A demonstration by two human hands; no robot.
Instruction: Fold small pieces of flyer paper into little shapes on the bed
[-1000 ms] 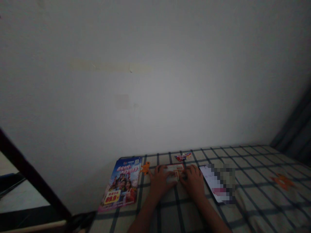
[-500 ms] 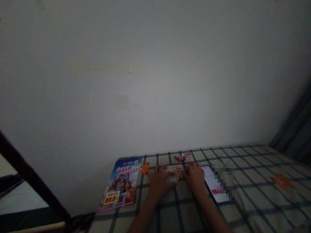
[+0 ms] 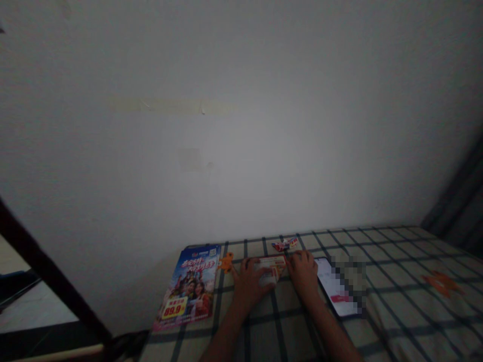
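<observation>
A small printed sheet (image 3: 277,261), whitish with a red border and orange print, lies on the checked cloth (image 3: 260,332) between my hands. Its right side slants, perhaps from a fold. Spread over the sheet's left part is my left hand (image 3: 252,282), fingers apart and pressing down, hiding much of the print. My right hand (image 3: 304,271) has its fingers curled together at the right edge of the sheet, the fingertips touching that corner. Beside the right hand lies a phone (image 3: 337,286) with its screen lit, partly covered by a blurred patch.
On the left lies a stack of printed flyers (image 3: 190,286). A crumpled colourful wrapper (image 3: 285,244) sits beyond the sheet. The wall (image 3: 264,125) rises behind the cloth. A dark slanted bar (image 3: 49,266) crosses the left side; a dark curtain (image 3: 460,191) hangs at right.
The view has shifted very slightly. Both hands keep almost the same place on the printed sheet.
</observation>
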